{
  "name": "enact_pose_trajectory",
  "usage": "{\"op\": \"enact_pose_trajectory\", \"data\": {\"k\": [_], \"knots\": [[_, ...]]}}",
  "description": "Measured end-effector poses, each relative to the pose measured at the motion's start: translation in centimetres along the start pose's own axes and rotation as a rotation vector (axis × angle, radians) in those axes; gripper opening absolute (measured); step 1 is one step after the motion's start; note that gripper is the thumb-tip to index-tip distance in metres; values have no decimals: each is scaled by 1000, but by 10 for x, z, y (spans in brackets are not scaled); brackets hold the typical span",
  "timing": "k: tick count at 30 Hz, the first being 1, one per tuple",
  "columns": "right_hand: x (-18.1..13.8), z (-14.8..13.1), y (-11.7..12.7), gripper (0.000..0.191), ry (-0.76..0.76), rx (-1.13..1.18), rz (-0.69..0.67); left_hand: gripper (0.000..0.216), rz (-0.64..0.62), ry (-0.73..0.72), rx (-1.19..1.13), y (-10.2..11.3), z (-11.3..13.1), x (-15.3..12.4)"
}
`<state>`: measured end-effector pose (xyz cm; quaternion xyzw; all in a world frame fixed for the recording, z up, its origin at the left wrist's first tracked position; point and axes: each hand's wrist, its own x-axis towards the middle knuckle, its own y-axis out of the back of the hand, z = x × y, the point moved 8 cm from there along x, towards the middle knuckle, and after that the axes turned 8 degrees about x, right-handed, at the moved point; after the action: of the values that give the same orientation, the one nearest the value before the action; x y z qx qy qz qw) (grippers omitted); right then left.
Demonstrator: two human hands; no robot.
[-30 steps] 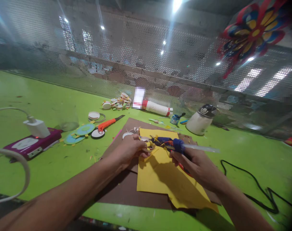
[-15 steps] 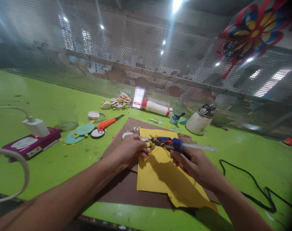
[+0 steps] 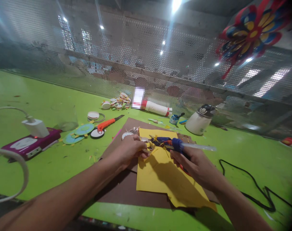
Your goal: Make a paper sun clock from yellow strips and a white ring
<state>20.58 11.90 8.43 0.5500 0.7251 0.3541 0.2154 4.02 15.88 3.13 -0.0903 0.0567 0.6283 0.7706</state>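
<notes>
Left hand (image 3: 132, 149) pinching 1 small yellow piece (image 3: 151, 146) above yellow sheet (image 3: 155, 179); right hand (image 3: 194, 163) wrapped around glue gun (image 3: 177, 145). We'd hold both steady, fingertips clear of nozzle.

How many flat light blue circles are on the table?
2: the farther disc near the orange-handled tool, the nearer disc near the purple box. More could hide underneath.

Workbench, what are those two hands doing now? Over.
Right hand gripping blue glue gun, clear stick jutting behind. Left hand pinching small yellowish piece near gun's tip. Yellow sheet underneath; orange-handled tool off left, apart from both hands.
</notes>
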Motion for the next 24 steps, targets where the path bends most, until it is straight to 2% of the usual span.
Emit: {"op": "enact_pose_trajectory", "data": {"k": [10,16,24], "knots": [[0,0,1,41,-7,-22,26,8,10,-13,61,-1,5,-3],[-3,-7,6,35,83,-118,81,8,17,-5,57,0,2,-1],[-2,-7,7,37,84,-148,108,7,-4,-9,67,0,2,-1]]}}
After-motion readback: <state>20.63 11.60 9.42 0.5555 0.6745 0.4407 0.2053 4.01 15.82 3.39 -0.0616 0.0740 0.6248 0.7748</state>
